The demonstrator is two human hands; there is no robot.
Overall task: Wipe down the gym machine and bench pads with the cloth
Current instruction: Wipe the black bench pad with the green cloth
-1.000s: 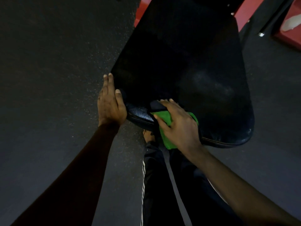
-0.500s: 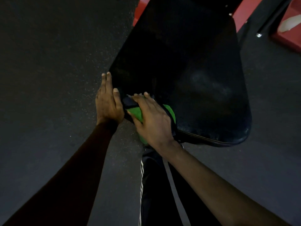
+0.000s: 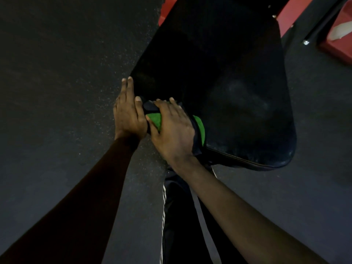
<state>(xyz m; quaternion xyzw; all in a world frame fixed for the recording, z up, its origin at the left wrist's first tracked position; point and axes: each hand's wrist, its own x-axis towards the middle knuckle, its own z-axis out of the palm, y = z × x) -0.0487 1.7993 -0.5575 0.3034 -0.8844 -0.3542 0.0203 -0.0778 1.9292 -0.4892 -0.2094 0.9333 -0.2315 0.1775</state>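
Your left hand point(image 3: 129, 115) lies flat against the side edge of the black bench pad point(image 3: 228, 82). Its fingers are straight and close together, pointing toward 12 o'clock, and they grip nothing. The thumb rests along the pad's near corner, touching your right hand point(image 3: 171, 128), which sits at its 3 o'clock.

Your right hand covers the green cloth point(image 3: 155, 121) and presses it onto the near left corner of the pad. The fingers are laid out almost straight over the cloth, with their tips reaching toward 12 o'clock on the pad's top face and the thumb lying across the green at the 9 o'clock side. That is a flat press rather than a curled hold. The cloth shows as one green patch beside the thumb and another past the outer edge of the hand at 3 o'clock. A darker fold hangs down over the pad's front edge, and I cannot tell whether it belongs to the cloth.

The pad fills the middle of the view and runs away toward 12 o'clock, with its rounded near end swinging out to 4 o'clock. Its surface has a faint dull sheen toward 3 o'clock.

Dark speckled floor point(image 3: 66, 73) surrounds it. Red frame parts point(image 3: 291, 12) show at 1 o'clock behind the pad, with a black bar point(image 3: 312, 33) with a metal end beside them. At 6 o'clock, between your forearms, are your dark trousers point(image 3: 181, 225) with white side stripes.
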